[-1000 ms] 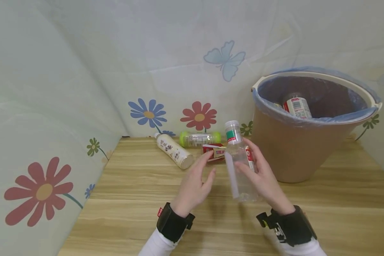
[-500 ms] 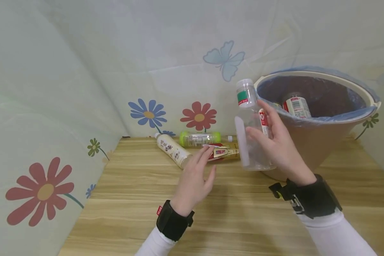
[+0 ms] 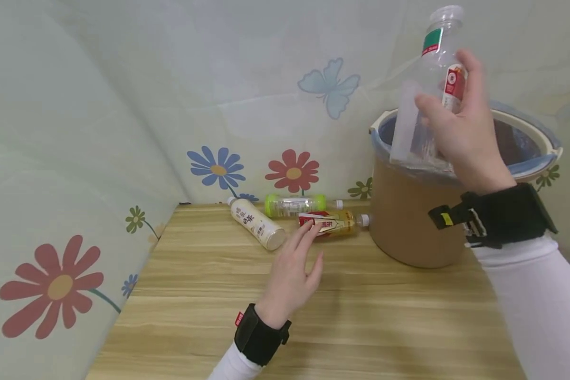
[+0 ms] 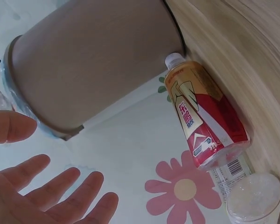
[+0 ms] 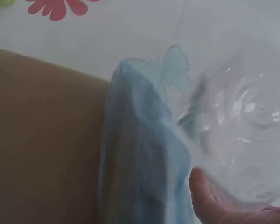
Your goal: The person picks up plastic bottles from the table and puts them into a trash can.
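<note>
In the head view my right hand (image 3: 470, 132) grips a clear plastic bottle (image 3: 425, 116) with a white cap and a green and red label. It is held nearly upright over the near left rim of the brown trash can (image 3: 413, 221). The right wrist view shows the bottle's base (image 5: 256, 121) beside the blue bag liner (image 5: 140, 140). My left hand (image 3: 290, 279), its fingers spread and relaxed, hovers over the table, holding nothing. Just beyond its fingertips lies a red and gold bottle (image 3: 334, 223) on its side, its white cap toward the can.
A cream-coloured bottle (image 3: 256, 224) and a clear bottle with lime-green ends (image 3: 294, 205) lie on the wooden table (image 3: 195, 316) near the back. A small white cap (image 3: 339, 203) shows behind the red and gold bottle. A flowered cloth (image 3: 247, 79) hangs behind.
My right hand has carried the clear bottle up and to the right, from above the table to the can's mouth. The left hand has barely moved.
</note>
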Action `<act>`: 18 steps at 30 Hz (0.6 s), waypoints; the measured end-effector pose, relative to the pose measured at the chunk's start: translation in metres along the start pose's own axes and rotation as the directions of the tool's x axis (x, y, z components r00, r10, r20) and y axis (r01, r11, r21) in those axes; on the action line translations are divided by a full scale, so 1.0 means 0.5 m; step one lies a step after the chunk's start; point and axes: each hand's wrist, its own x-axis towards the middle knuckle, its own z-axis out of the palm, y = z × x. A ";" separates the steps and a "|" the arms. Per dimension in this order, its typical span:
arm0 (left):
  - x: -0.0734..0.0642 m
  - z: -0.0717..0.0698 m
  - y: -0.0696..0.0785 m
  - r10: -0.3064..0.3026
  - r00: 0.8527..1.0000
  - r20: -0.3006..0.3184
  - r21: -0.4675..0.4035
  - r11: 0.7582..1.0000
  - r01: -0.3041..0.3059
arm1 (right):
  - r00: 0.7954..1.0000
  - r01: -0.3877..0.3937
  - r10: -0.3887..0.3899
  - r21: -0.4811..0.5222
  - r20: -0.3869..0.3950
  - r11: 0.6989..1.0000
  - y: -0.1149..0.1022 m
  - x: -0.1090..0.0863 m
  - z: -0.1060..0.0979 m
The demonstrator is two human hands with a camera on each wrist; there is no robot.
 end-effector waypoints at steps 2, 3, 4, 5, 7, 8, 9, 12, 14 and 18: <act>-0.001 0.002 0.000 0.000 1.000 -0.004 -0.014 1.000 0.000 | 0.999 0.004 -0.003 0.007 -0.038 1.000 0.005 0.016 -0.004; -0.001 0.003 -0.001 -0.001 1.000 -0.004 -0.022 1.000 0.001 | 0.998 0.008 -0.007 0.010 -0.060 1.000 0.008 0.023 -0.006; -0.003 0.004 0.000 -0.003 1.000 -0.005 -0.032 0.999 0.003 | 0.997 0.019 -0.018 0.016 -0.079 1.000 0.012 0.027 -0.007; -0.004 0.005 0.001 -0.007 1.000 -0.004 -0.044 0.999 0.006 | 0.995 0.029 -0.024 0.046 -0.098 0.999 0.016 0.032 -0.007; -0.005 0.006 0.003 -0.013 1.000 -0.002 -0.065 0.998 0.013 | 0.992 0.033 -0.026 0.049 -0.126 0.998 0.023 0.037 -0.008; -0.006 0.008 0.004 -0.015 1.000 -0.002 -0.073 0.997 0.015 | 0.990 0.025 -0.023 0.012 -0.137 1.000 0.028 0.039 -0.009; -0.006 0.009 0.004 -0.016 1.000 -0.001 -0.079 0.997 0.016 | 0.989 0.007 -0.012 -0.031 -0.145 0.999 0.032 0.039 -0.010; -0.007 0.010 0.004 -0.016 1.000 -0.005 -0.088 0.996 0.016 | 0.988 -0.053 0.024 -0.194 -0.153 0.980 0.044 0.037 -0.013; -0.008 0.011 0.003 -0.014 1.000 -0.009 -0.088 0.996 0.014 | 0.988 -0.075 0.038 -0.252 -0.148 0.965 0.052 0.034 -0.015; -0.007 0.013 0.003 -0.018 1.000 -0.010 -0.082 0.997 0.017 | 0.992 -0.069 0.038 -0.267 -0.119 0.961 0.063 0.023 -0.019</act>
